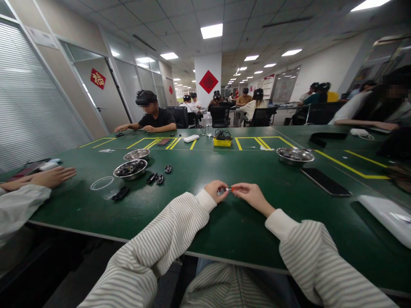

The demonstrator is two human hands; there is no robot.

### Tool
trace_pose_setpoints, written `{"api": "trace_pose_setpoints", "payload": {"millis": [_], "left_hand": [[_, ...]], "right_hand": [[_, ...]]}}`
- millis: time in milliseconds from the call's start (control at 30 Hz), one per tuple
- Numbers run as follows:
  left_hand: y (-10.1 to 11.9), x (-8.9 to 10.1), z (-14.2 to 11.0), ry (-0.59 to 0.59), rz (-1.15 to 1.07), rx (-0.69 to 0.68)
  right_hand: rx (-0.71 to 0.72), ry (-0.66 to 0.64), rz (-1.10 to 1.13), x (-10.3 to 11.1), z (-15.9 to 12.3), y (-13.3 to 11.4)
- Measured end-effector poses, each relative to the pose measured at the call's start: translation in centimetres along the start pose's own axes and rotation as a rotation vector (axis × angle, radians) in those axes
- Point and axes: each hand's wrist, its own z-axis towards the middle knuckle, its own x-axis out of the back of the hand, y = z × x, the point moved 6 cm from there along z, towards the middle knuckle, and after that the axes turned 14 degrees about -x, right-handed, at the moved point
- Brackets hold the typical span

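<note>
Pinching a small metallic-and-orange piece (228,188) over the table (180,175)
My left fingers (221,184) and right fingers (241,192) were nearly closed on opposite ends; a light, level grip seemed best.

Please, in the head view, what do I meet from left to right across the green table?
Clear plastic ring, filled steel bowl, small black parts, white block, clear bottle, yellow box with cables, black phone, white flat device.
</note>
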Motion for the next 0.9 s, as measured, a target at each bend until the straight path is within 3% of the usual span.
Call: {"api": "trace_pose_setpoints", "payload": {"millis": [900], "left_hand": [[0.3, -0.3, -0.1, -0.032, -0.043, -0.071]], "right_hand": [[0.09, 0.001, -0.05, 0.2, -0.7, -1.4]]}}
